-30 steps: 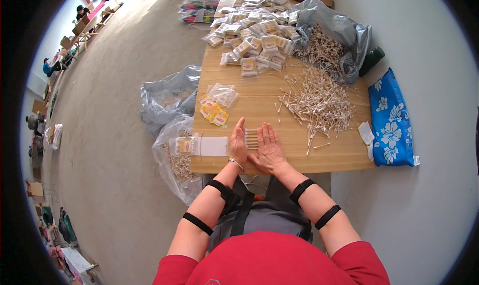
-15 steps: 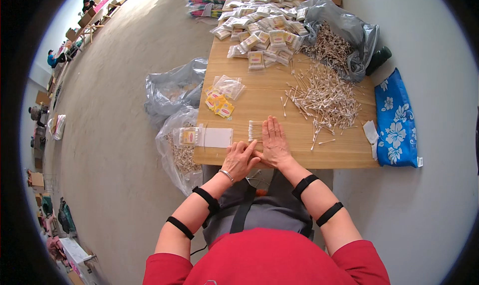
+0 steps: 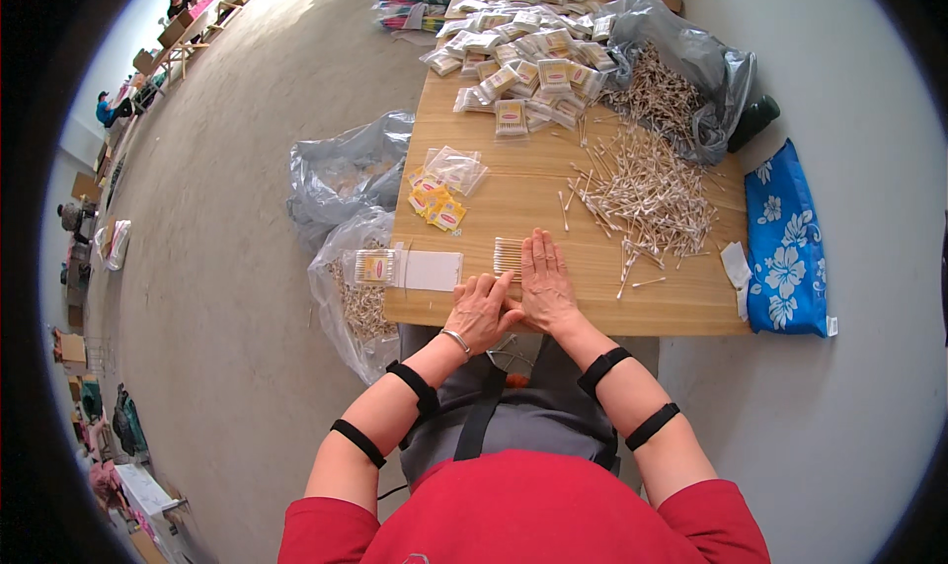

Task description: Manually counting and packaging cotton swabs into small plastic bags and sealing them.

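A row of cotton swabs (image 3: pixel 508 255) lies side by side on the wooden table (image 3: pixel 484 184), close to its front edge. Along the row's right side rests my right hand (image 3: pixel 546 285), flat with its fingers stretched out and covering part of the table. My left hand (image 3: pixel 481 310) is at the row's near end, its index finger reaching to the swab tips and its other fingers loosely bent. Its thumb meets the right hand near the wrist. To the left, a filled pack of swabs (image 3: pixel 375 267) sits at the end of a white flat piece (image 3: pixel 434 271).
Loose swabs (image 3: pixel 647 194) form a pile at right, below a grey bag of swabs (image 3: pixel 657 85). Filled packets (image 3: pixel 533 55) are heaped at the back. Yellow cards (image 3: pixel 434 203) and clear bags (image 3: pixel 457 169) lie left. A blue flowered bag (image 3: pixel 785 243) borders the right edge.
My left hand has shifted slightly to the right along the near end of the swab row. The right hand stays flat beside it, and the view has moved a little.
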Demonstrator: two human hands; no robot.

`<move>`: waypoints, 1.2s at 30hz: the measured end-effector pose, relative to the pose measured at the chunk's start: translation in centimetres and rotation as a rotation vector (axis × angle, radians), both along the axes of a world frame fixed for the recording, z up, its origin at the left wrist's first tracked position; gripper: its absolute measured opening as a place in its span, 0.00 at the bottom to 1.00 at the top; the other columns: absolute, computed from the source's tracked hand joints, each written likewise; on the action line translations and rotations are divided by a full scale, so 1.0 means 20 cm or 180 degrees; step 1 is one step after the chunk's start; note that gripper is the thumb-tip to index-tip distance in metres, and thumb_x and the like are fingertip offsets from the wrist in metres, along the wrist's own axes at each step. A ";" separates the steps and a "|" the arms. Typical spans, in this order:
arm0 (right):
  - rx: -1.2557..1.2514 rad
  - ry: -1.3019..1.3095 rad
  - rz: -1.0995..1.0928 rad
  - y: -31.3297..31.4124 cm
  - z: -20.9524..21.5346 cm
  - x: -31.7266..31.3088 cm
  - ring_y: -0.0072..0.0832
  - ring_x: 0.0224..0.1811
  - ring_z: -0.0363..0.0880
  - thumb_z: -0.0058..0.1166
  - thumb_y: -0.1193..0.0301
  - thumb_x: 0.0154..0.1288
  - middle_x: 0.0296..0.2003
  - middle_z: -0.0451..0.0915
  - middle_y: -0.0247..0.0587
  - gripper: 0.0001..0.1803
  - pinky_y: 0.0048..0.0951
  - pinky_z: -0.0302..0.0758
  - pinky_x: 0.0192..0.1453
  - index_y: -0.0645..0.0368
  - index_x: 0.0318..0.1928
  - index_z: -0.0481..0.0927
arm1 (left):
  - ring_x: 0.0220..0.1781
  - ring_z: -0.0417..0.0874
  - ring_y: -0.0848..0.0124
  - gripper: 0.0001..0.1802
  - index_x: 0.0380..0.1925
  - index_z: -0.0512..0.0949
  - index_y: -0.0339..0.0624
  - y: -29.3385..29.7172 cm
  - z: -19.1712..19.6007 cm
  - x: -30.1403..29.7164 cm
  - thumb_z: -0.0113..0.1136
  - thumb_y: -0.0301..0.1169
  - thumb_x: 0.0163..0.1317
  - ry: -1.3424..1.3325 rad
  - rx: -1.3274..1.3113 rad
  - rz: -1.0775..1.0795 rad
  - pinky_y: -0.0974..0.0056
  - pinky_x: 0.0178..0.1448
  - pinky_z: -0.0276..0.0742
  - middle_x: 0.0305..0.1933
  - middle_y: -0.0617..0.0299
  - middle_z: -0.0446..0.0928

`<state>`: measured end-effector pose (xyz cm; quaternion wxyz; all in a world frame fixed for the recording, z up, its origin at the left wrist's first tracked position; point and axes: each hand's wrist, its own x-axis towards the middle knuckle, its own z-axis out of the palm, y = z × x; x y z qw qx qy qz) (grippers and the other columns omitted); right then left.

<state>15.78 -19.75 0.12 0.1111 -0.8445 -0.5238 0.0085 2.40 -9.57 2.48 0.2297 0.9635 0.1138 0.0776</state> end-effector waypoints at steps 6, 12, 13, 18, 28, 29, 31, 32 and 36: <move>0.0095 -0.0099 -0.0013 0.00 0.00 0.00 0.47 0.74 0.36 0.48 0.41 0.55 0.70 0.40 0.59 0.56 0.42 0.37 0.76 0.71 0.68 0.42 | 0.49 0.68 0.60 0.38 0.62 0.62 0.42 -0.01 0.00 0.02 0.54 0.53 0.58 -0.0032 0.0109 0.0046 0.57 0.53 0.58 0.45 0.56 0.68; -0.0049 0.0024 -0.0025 0.00 0.01 0.00 0.45 0.75 0.33 0.46 0.39 0.56 0.71 0.39 0.58 0.55 0.43 0.33 0.76 0.71 0.68 0.45 | 0.49 0.68 0.60 0.39 0.63 0.61 0.43 -0.01 0.00 0.03 0.54 0.54 0.58 0.0042 0.0241 0.0087 0.57 0.53 0.58 0.45 0.56 0.68; -0.0063 -0.0033 -0.0007 0.00 0.02 0.00 0.46 0.75 0.34 0.46 0.39 0.56 0.70 0.40 0.59 0.55 0.43 0.35 0.76 0.71 0.68 0.44 | 0.49 0.68 0.60 0.39 0.63 0.61 0.43 -0.01 0.01 0.03 0.54 0.54 0.58 0.0046 0.0214 0.0113 0.57 0.53 0.58 0.45 0.56 0.68; -0.0279 -0.0477 -0.0019 -0.01 0.01 0.00 0.48 0.74 0.35 0.44 0.40 0.57 0.70 0.40 0.59 0.54 0.43 0.37 0.76 0.72 0.68 0.42 | 0.48 0.69 0.60 0.38 0.63 0.62 0.44 -0.02 0.04 0.06 0.53 0.55 0.58 0.0185 0.0061 0.0236 0.56 0.52 0.59 0.44 0.55 0.68; -0.0286 -0.0439 -0.0017 0.00 0.01 0.00 0.47 0.75 0.35 0.42 0.43 0.58 0.70 0.40 0.59 0.52 0.42 0.36 0.76 0.72 0.68 0.42 | 0.49 0.71 0.59 0.38 0.63 0.62 0.43 -0.01 0.05 0.08 0.53 0.55 0.58 0.0293 0.0100 0.0238 0.55 0.53 0.60 0.45 0.54 0.70; -0.0289 -0.0436 -0.0018 0.00 0.01 0.00 0.47 0.75 0.35 0.42 0.45 0.59 0.70 0.40 0.59 0.51 0.42 0.36 0.76 0.72 0.68 0.43 | 0.49 0.71 0.59 0.38 0.63 0.62 0.43 -0.01 0.05 0.08 0.53 0.55 0.58 0.0243 0.0027 0.0260 0.55 0.53 0.61 0.46 0.54 0.71; -0.0283 -0.0322 -0.0008 0.00 0.02 0.00 0.47 0.75 0.35 0.42 0.48 0.59 0.70 0.40 0.59 0.49 0.42 0.36 0.76 0.72 0.68 0.43 | 0.48 0.72 0.58 0.38 0.64 0.60 0.43 -0.01 0.05 0.09 0.52 0.54 0.59 0.0210 0.0068 0.0310 0.56 0.52 0.61 0.44 0.53 0.71; -0.0278 -0.0206 -0.0004 0.00 0.03 0.00 0.47 0.75 0.36 0.42 0.51 0.59 0.70 0.40 0.59 0.48 0.42 0.36 0.76 0.72 0.68 0.43 | 0.47 0.72 0.58 0.39 0.65 0.59 0.42 -0.01 0.04 0.09 0.51 0.54 0.60 0.0177 0.0109 0.0355 0.56 0.51 0.62 0.43 0.53 0.71; -0.0280 -0.0277 -0.0009 0.00 0.04 -0.01 0.47 0.75 0.36 0.42 0.56 0.57 0.70 0.40 0.59 0.46 0.42 0.36 0.76 0.73 0.68 0.44 | 0.47 0.72 0.58 0.39 0.65 0.59 0.43 -0.01 0.05 0.11 0.50 0.55 0.60 0.0265 0.0192 0.0356 0.56 0.51 0.61 0.43 0.53 0.72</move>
